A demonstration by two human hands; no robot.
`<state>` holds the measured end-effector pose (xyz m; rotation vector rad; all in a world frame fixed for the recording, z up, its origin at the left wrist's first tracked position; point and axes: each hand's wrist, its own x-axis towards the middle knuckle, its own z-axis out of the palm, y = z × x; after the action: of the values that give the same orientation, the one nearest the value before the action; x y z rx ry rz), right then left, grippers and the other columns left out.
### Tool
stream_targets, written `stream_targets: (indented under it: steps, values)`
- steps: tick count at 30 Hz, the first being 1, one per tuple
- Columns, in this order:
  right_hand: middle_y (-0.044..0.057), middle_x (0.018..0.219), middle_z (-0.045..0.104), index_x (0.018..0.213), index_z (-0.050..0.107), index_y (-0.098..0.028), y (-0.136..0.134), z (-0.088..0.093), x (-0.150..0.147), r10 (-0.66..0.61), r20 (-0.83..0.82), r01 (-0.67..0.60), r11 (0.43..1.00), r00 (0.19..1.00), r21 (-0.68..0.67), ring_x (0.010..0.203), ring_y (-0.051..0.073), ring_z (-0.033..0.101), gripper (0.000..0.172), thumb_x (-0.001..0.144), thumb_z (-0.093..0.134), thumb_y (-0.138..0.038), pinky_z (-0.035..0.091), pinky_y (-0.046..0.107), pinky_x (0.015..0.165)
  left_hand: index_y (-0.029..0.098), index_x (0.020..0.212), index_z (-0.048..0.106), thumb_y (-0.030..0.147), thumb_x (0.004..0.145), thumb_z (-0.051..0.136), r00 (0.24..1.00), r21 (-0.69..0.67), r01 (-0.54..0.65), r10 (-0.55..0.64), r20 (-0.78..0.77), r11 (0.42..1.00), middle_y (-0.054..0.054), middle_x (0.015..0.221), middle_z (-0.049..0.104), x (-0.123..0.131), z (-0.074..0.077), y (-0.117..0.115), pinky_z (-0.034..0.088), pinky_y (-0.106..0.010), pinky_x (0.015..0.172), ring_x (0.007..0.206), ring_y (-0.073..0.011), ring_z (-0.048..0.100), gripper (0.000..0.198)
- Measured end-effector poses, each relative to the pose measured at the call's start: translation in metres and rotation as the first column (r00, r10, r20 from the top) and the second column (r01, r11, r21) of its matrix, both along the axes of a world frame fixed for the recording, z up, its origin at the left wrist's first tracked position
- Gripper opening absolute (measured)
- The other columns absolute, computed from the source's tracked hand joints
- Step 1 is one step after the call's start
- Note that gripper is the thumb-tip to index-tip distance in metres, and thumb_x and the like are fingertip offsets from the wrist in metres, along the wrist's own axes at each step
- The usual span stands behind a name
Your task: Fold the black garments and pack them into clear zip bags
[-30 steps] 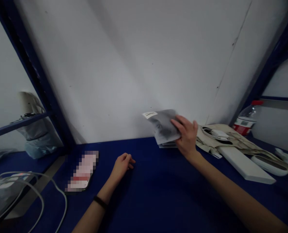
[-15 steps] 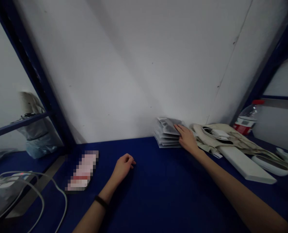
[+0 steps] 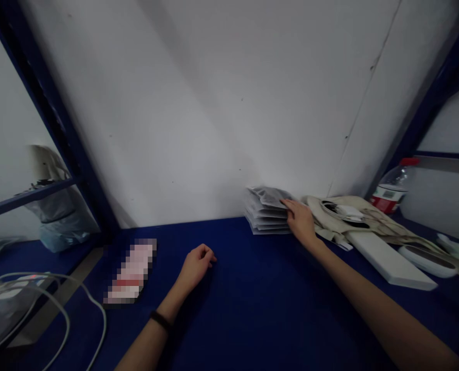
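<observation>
A stack of several grey plastic pouches [image 3: 267, 212] lies on the blue shelf top [image 3: 252, 288], against the white back wall. My right hand [image 3: 301, 221] touches the stack's right edge, its fingertips on the top pouch without gripping it. Left of that, my left hand [image 3: 197, 263] rests on the blue surface, fingers loosely curled around nothing. A black band circles my left wrist. The nearest object to my left hand is a pixelated flat object [image 3: 131, 271], its details unreadable.
A beige cloth bag [image 3: 329, 214] with a white charger and cable lies right of the stack. Farther right are a white board [image 3: 387, 263], a white oval object [image 3: 426, 260] and a plastic bottle [image 3: 391, 195]. A pale cable [image 3: 63, 304] loops at lower left. Blue shelf uprights frame both sides.
The top pouch has come down from my right hand and lies flat on the stack. My right hand has lowered and slid slightly right. My left hand has not visibly moved.
</observation>
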<state>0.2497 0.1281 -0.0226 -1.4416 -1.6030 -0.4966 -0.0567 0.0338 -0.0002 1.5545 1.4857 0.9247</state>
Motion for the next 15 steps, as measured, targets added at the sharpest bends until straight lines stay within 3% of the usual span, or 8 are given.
stream_targets:
  steps: [6, 9, 10, 13, 15]
  values:
    - [0.01, 0.099, 0.067, 0.103, 0.063, -0.016, -0.01, 0.004, -0.002, -0.017, 0.002, 0.017, 0.999, 1.0, 0.045, 0.093, 0.023, 0.059, 0.037, 0.079, 0.035, -0.013, 0.044, 0.04, 0.082, 0.019, 0.062, 0.047, 0.022, 0.074, 0.046, 1.0, 0.004, 0.002, -0.002, 0.014, 1.0, -0.001, 0.066, 0.061, 0.0, 0.0, -0.001, 0.038, -0.024, 0.058, 0.053, -0.0106, 0.051, 0.012]
    - [0.008, 0.097, 0.068, 0.1, 0.064, -0.018, -0.019, 0.011, -0.014, 0.016, 0.03, -0.02, 0.994, 0.999, 0.106, 0.09, 0.022, 0.06, 0.032, 0.081, 0.037, -0.016, 0.045, 0.038, 0.082, 0.019, 0.077, 0.048, 0.02, 0.075, 0.045, 0.999, 0.041, -0.048, 0.048, 0.007, 0.998, -0.001, 0.074, 0.062, 0.001, 0.0, -0.003, 0.041, -0.025, 0.06, 0.052, -0.0105, 0.052, 0.004]
    - [0.007, 0.097, 0.068, 0.099, 0.064, -0.019, -0.022, 0.014, -0.021, 0.045, 0.054, -0.052, 0.99, 0.998, 0.131, 0.089, 0.021, 0.061, 0.031, 0.082, 0.038, -0.016, 0.045, 0.037, 0.082, 0.018, 0.085, 0.049, 0.02, 0.075, 0.046, 0.997, 0.07, -0.073, 0.075, -0.021, 0.995, -0.003, 0.08, 0.062, 0.001, 0.0, -0.004, 0.042, -0.027, 0.062, 0.054, -0.0111, 0.054, 0.011]
    - [0.006, 0.095, 0.069, 0.095, 0.065, -0.019, -0.032, 0.021, -0.044, 0.145, 0.167, -0.18, 0.959, 0.975, 0.217, 0.087, 0.02, 0.062, 0.027, 0.082, 0.041, -0.014, 0.046, 0.034, 0.079, 0.017, 0.112, 0.043, 0.022, 0.075, 0.05, 0.973, 0.257, -0.123, 0.167, -0.157, 0.959, -0.01, 0.11, 0.057, 0.002, -0.001, -0.008, 0.044, -0.032, 0.075, 0.077, -0.017, 0.06, 0.038]
    - [0.005, 0.093, 0.07, 0.092, 0.065, -0.019, -0.04, 0.022, -0.063, 0.215, 0.259, -0.284, 0.92, 0.942, 0.269, 0.086, 0.019, 0.063, 0.025, 0.082, 0.043, -0.012, 0.046, 0.033, 0.077, 0.017, 0.125, 0.035, 0.024, 0.076, 0.05, 0.943, 0.44, -0.094, 0.222, -0.248, 0.893, -0.014, 0.128, 0.044, 0.002, -0.002, -0.009, 0.042, -0.036, 0.086, 0.104, -0.0223, 0.053, 0.051]
